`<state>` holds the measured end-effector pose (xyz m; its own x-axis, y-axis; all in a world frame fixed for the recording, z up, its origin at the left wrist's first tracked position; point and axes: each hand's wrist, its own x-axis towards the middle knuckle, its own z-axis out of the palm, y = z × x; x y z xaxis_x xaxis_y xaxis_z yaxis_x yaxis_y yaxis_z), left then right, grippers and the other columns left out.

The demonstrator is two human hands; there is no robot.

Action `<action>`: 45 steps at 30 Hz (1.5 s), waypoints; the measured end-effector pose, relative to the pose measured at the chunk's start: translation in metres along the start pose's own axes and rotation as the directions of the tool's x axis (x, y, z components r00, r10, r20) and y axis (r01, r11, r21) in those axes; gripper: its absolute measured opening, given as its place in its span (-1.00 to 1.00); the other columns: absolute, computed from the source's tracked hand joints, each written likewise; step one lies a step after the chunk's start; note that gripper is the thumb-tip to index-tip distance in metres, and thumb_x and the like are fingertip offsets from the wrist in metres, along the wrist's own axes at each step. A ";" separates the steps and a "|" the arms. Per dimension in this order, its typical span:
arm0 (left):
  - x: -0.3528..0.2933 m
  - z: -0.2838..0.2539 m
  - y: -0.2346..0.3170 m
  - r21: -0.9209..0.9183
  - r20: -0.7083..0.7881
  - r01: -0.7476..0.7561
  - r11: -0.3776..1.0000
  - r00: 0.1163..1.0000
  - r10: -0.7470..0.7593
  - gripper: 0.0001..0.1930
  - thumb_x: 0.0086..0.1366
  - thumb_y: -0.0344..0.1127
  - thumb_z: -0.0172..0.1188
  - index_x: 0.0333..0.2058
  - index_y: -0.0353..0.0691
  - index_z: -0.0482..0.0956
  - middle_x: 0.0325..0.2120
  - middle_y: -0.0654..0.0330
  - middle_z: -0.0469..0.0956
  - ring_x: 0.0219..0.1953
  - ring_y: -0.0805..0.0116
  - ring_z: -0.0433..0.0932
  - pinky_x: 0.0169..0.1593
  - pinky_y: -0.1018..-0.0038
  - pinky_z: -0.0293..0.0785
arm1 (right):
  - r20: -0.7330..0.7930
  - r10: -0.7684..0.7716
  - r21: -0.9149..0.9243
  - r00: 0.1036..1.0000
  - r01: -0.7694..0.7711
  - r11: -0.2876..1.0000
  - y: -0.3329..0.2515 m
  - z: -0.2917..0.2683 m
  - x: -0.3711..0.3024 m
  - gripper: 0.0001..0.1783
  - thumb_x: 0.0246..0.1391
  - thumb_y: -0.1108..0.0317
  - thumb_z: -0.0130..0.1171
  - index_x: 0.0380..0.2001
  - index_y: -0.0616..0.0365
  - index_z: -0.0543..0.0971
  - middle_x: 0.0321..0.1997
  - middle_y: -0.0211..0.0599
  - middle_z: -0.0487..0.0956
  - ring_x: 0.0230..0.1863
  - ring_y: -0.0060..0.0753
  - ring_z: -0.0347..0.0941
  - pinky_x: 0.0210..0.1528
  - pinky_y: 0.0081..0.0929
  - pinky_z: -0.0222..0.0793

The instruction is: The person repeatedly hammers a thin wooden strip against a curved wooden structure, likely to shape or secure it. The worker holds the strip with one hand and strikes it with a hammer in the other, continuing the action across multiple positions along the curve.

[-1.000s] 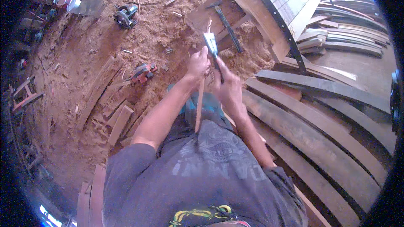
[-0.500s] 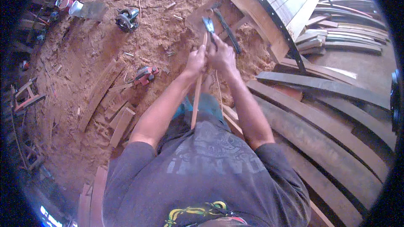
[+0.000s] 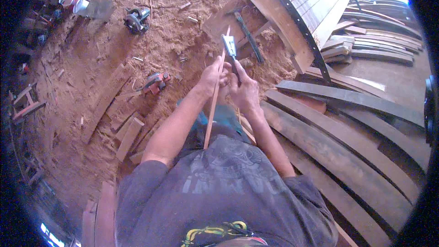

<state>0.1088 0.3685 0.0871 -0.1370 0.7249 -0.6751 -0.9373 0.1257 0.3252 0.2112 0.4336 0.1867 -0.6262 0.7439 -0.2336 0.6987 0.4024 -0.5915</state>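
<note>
A long thin wood strip (image 3: 211, 118) slants from my shirt out past my fingers, and my left hand (image 3: 211, 78) is closed round it. In my right hand (image 3: 246, 90) is the dark handle of a short-handled tool with a flat metal blade (image 3: 229, 45) that widens away from the grip; its exact kind is unclear. The blade lies beside the strip's far end; whether they touch I cannot tell. Just beyond, a dark long-handled hammer (image 3: 249, 36) rests on a wooden board (image 3: 218, 24); its head is partly in shadow.
Sawdust and wood scraps cover the ground. A circular saw (image 3: 137, 20) and a red power planer (image 3: 156, 82) lie to the left, with white buckets (image 3: 80, 5) farther off. Curved planks (image 3: 338, 128) fill the right side. A large planked wooden structure (image 3: 299, 13) rises ahead.
My right hand and the bladed tool have come back nearer my body, and the blade has turned. The left hand has also drawn back slightly, exposing more of the strip's far end.
</note>
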 end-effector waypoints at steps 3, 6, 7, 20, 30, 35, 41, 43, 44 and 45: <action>0.000 0.000 -0.003 -0.031 0.086 0.020 0.999 0.996 -0.017 -0.52 0.49 0.25 -0.02 -0.21 -0.09 0.43 -0.60 0.46 0.29 -0.72 0.67 0.19 -0.73 0.64 0.15 | -0.013 0.021 -0.022 1.000 -0.021 1.000 0.003 -0.004 0.006 -0.47 0.28 0.23 0.11 0.30 0.06 0.47 -0.24 0.21 0.67 -0.20 0.14 0.68 -0.11 -0.04 0.57; -0.001 0.007 0.003 0.117 0.023 -0.055 0.992 0.998 0.053 -0.57 0.50 0.19 0.00 -0.19 -0.09 0.41 -0.61 0.48 0.26 -0.73 0.67 0.17 -0.75 0.64 0.10 | 0.021 0.051 -0.050 0.998 -0.050 0.997 -0.009 -0.009 0.035 -0.48 0.29 0.27 0.13 0.30 0.05 0.48 -0.19 0.22 0.67 -0.17 0.14 0.69 -0.08 -0.05 0.57; -0.003 0.007 0.001 0.120 0.016 -0.057 0.991 0.998 0.055 -0.57 0.50 0.20 0.01 -0.20 -0.09 0.42 -0.62 0.48 0.26 -0.73 0.67 0.16 -0.75 0.63 0.10 | 0.009 0.026 -0.026 1.000 -0.025 0.999 -0.005 -0.008 0.014 -0.48 0.29 0.26 0.12 0.30 0.06 0.48 -0.19 0.22 0.67 -0.16 0.15 0.68 -0.08 -0.05 0.56; 0.004 0.001 -0.006 0.159 -0.050 -0.064 0.985 0.996 0.073 -0.53 0.49 0.22 0.00 -0.23 -0.12 0.47 -0.65 0.47 0.26 -0.71 0.64 0.21 -0.72 0.58 0.07 | -0.082 -0.099 0.030 0.992 0.102 0.994 0.007 -0.001 -0.011 -0.56 0.33 0.20 0.09 0.24 -0.06 0.53 -0.29 0.19 0.66 -0.23 0.21 0.66 -0.17 0.01 0.56; -0.004 0.003 -0.003 0.341 -0.099 -0.114 0.933 0.983 0.156 -0.56 0.51 0.16 0.03 -0.30 -0.12 0.48 -0.65 0.43 0.30 -0.71 0.61 0.25 -0.68 0.58 0.13 | -0.042 -0.042 -0.005 0.998 0.042 0.999 0.016 0.006 -0.010 -0.50 0.29 0.18 0.10 0.27 0.02 0.51 -0.22 0.23 0.65 -0.15 0.22 0.65 -0.08 0.00 0.55; 0.015 0.002 -0.020 0.470 -0.108 -0.204 0.859 0.952 0.285 -0.59 0.52 0.13 0.01 -0.32 -0.10 0.46 -0.66 0.45 0.28 -0.72 0.61 0.23 -0.69 0.57 0.11 | -0.103 0.001 -0.158 0.995 -0.018 0.987 0.009 -0.002 0.064 -0.49 0.28 0.24 0.11 0.27 0.09 0.51 -0.18 0.24 0.66 -0.10 0.18 0.66 -0.05 -0.05 0.55; 0.001 -0.005 -0.007 0.356 -0.124 -0.081 0.931 0.983 0.133 -0.57 0.51 0.16 0.01 -0.30 -0.10 0.48 -0.64 0.43 0.32 -0.71 0.59 0.21 -0.66 0.53 0.14 | -0.050 -0.032 0.040 0.998 0.034 0.999 0.012 0.010 -0.012 -0.49 0.28 0.23 0.11 0.27 0.08 0.51 -0.18 0.29 0.63 -0.16 0.22 0.66 -0.10 -0.03 0.55; -0.015 0.016 -0.001 0.386 -0.169 -0.031 0.922 0.980 0.103 -0.56 0.51 0.17 0.00 -0.26 -0.11 0.50 -0.62 0.43 0.33 -0.71 0.58 0.21 -0.65 0.54 0.15 | -0.093 0.021 -0.035 0.995 -0.025 0.999 0.010 0.006 0.034 -0.47 0.29 0.22 0.10 0.30 0.06 0.48 -0.18 0.34 0.62 -0.16 0.22 0.66 -0.10 -0.03 0.55; -0.020 0.027 0.011 0.361 -0.247 0.029 0.932 0.967 0.065 -0.56 0.51 0.16 -0.01 -0.18 -0.12 0.51 -0.60 0.43 0.33 -0.70 0.59 0.22 -0.64 0.55 0.15 | -0.103 0.005 -0.111 0.995 -0.016 0.994 0.005 0.005 0.057 -0.47 0.29 0.23 0.10 0.30 0.06 0.47 -0.18 0.34 0.62 -0.15 0.22 0.66 -0.10 -0.04 0.55; -0.018 0.024 0.012 0.298 -0.203 0.047 0.953 0.979 0.015 -0.56 0.51 0.16 -0.01 -0.16 -0.13 0.51 -0.59 0.43 0.33 -0.70 0.59 0.22 -0.64 0.56 0.16 | -0.113 -0.010 -0.186 0.994 -0.011 0.983 0.002 0.002 0.067 -0.47 0.29 0.23 0.10 0.31 0.06 0.47 -0.18 0.33 0.62 -0.15 0.21 0.66 -0.10 -0.04 0.55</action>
<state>0.1075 0.3735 0.1195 -0.2136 0.5742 -0.7903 -0.8043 0.3558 0.4759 0.1697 0.4832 0.1680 -0.5900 0.7953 -0.1392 0.7578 0.4860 -0.4353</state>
